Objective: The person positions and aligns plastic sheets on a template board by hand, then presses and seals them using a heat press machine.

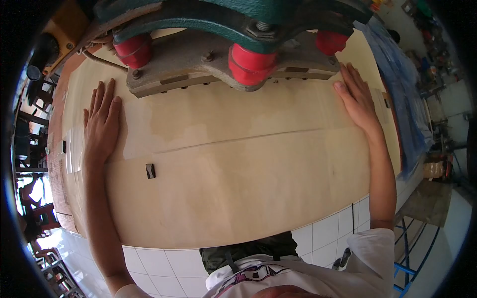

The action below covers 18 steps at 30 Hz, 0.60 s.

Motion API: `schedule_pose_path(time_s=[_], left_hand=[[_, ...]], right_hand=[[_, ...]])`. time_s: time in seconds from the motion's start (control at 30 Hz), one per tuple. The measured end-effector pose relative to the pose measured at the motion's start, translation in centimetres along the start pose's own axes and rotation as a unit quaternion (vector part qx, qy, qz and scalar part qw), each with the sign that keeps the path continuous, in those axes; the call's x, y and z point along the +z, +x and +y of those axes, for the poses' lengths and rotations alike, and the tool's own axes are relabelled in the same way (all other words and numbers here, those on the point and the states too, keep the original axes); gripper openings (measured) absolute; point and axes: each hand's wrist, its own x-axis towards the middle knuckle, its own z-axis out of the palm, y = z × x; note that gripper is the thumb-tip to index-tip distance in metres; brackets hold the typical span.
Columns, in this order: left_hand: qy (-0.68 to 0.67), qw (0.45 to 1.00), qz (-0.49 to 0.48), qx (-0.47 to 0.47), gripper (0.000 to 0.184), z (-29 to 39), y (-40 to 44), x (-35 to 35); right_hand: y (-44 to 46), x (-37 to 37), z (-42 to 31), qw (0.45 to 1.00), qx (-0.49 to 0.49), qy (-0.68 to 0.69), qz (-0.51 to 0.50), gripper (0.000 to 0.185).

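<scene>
My left hand [103, 116] lies flat on the left part of a pale, tan sheet [238, 198], fingers stretched away from me and holding nothing. On the sheet's right part rests my right hand [357, 99], palm down and open, its fingertips beside the end of a heavy metal plate [189, 62]. That plate hangs from a green machine frame [208, 29] by red round mounts [252, 62]. A faint seam runs across the sheet between my arms. Nearer me, right of my left forearm, sits a small black block [150, 171].
Blue plastic sheeting [397, 89] lies along the right edge. A blue metal frame [406, 268] stands at the lower right on white floor tiles [323, 236]. At the upper left is a yellow machine part [72, 30]. Another small dark piece [63, 146] lies at the far left.
</scene>
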Motion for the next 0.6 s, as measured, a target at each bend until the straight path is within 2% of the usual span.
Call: schedule_pose_path(time_s=[0.6], left_hand=[[0.004, 1.0, -0.003, -0.002, 0.055, 0.1, 0.0, -0.07]], right_hand=[[-0.03, 0.02, -0.14, 1.0, 0.0, -0.014, 0.007, 0.069]])
